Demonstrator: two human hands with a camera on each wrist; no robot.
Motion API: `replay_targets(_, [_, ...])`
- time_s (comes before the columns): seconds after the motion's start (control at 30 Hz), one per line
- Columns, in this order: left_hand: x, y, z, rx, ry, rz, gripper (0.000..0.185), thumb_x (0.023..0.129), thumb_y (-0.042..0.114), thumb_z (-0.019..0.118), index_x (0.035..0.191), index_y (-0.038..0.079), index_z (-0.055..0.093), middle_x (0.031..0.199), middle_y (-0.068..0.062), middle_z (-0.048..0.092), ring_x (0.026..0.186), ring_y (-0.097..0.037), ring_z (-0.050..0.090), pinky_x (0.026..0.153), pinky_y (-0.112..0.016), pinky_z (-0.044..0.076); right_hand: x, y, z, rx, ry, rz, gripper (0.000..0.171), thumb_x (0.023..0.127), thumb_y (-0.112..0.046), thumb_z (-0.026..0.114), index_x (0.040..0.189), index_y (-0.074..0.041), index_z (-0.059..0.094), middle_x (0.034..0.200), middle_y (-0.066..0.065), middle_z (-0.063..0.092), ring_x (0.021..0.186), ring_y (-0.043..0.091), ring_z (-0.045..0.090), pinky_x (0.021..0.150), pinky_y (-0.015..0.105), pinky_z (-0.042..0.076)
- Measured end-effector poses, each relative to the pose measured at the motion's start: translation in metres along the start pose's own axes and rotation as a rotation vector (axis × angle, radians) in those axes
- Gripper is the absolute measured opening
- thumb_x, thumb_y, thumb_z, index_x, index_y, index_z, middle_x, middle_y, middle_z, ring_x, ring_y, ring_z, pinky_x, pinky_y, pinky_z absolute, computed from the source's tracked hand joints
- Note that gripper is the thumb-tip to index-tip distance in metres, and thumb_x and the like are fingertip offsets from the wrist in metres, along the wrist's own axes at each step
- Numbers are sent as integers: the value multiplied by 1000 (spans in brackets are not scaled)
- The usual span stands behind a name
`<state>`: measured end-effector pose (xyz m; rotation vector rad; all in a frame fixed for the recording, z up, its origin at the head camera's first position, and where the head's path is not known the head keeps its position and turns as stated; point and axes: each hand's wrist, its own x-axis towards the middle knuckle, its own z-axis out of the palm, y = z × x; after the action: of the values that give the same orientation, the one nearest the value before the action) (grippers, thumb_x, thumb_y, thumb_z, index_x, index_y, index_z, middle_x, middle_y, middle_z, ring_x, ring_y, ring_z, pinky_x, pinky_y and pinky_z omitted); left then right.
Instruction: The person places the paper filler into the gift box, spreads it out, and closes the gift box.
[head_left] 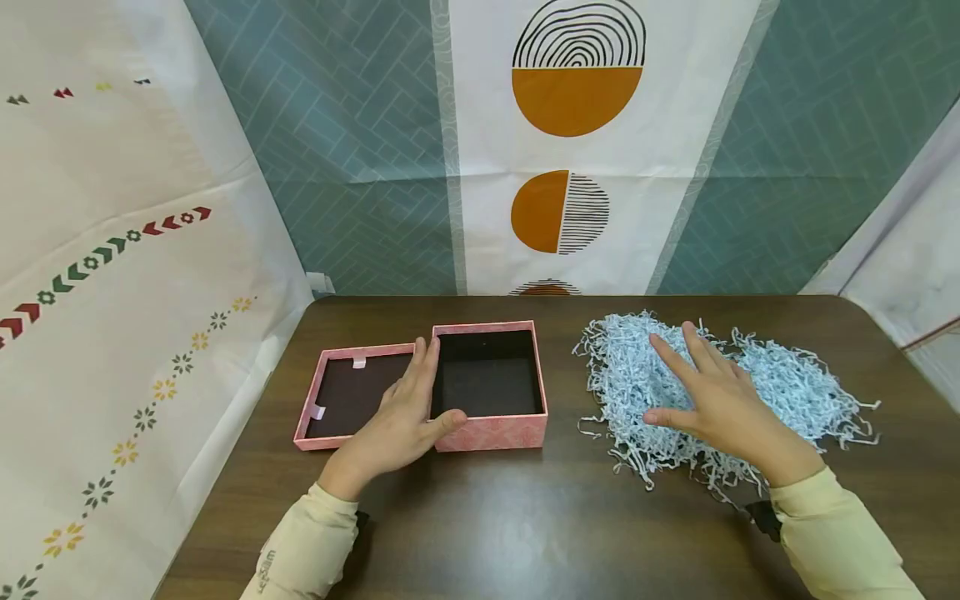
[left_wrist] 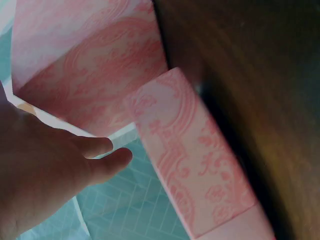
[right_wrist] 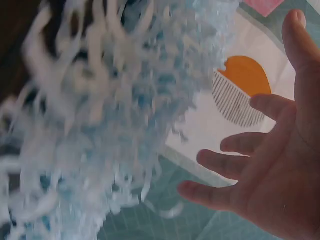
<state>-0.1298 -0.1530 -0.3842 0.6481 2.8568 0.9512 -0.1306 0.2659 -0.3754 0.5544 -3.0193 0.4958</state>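
Note:
A pink patterned box stands open on the dark wooden table, its inside dark brown. Its pink lid lies upturned just left of it. My left hand rests flat along the box's left wall, fingers straight, thumb at the front corner; the left wrist view shows the box close by the hand. A heap of pale blue shredded paper lies to the right. My right hand hovers over the heap with fingers spread; in the right wrist view the shreds sit beside the open palm.
Patterned cloth backdrops hang behind the table and along its left side. The table's front half is bare dark wood. A white cloth hangs at the right edge.

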Motion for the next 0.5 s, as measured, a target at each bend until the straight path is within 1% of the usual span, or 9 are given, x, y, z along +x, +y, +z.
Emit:
replay_targets(0.1, [1, 0, 4, 9, -3, -6, 101, 88, 55, 57, 150, 22, -15, 155, -1, -17, 141, -24, -6, 103, -65, 9, 5, -3, 3, 21, -48, 12, 101, 78, -67, 60, 153, -28, 6, 155, 13, -14, 137, 48, -1, 90, 78, 8])
replay_targets(0.23, [1, 0, 7, 29, 11, -24, 104, 84, 64, 55, 150, 21, -14, 156, 0, -15, 142, -24, -4, 104, -63, 10, 13, -6, 5, 11, -77, 33, 101, 77, -66, 61, 153, -26, 9, 155, 14, -14, 137, 48, -1, 90, 78, 8])
replay_targets(0.33, [0, 0, 8, 37, 21, -32, 107, 82, 70, 51, 151, 18, -12, 156, 0, -14, 142, -24, -3, 105, -62, 11, 18, -7, 8, -12, -103, 42, 101, 76, -63, 66, 153, -25, 12, 154, 18, -12, 135, 53, 3, 89, 78, 10])
replay_targets(0.5, [0, 1, 9, 29, 28, -36, 108, 81, 72, 49, 151, 17, -12, 156, 0, -14, 142, -24, -1, 105, -62, 11, 20, -6, 16, -51, -163, 56, 105, 72, -59, 72, 153, -26, 14, 152, 27, -5, 130, 58, 10, 85, 80, 14])
